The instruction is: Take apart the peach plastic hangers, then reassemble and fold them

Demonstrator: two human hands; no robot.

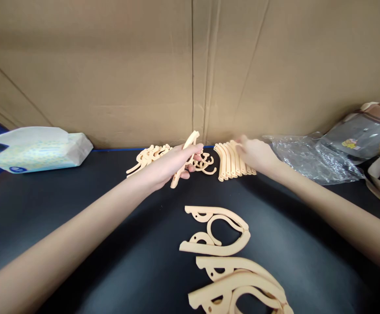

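Note:
My left hand (176,163) is closed around a beige plastic folding-hanger arm (193,138), held tilted above the table. Behind it are several loose beige hanger hooks (209,165), partly hidden by my fingers. My right hand (257,152) is at the right end of a row of beige hanger arms (227,161), touching or just over them; its fingertips are blurred and partly hidden. Nearer to me lies a folded hanger (235,250) with its hook between two arms. More folded hangers (238,279) overlap at the bottom edge, partly cut off.
A pile of curved beige pieces (152,152) lies left of my left hand. A tissue pack (42,150) stands at the far left. On the right are a crumpled clear plastic bag (314,159) and a transparent bottle (356,135). Cardboard (144,78) walls off the black table's back.

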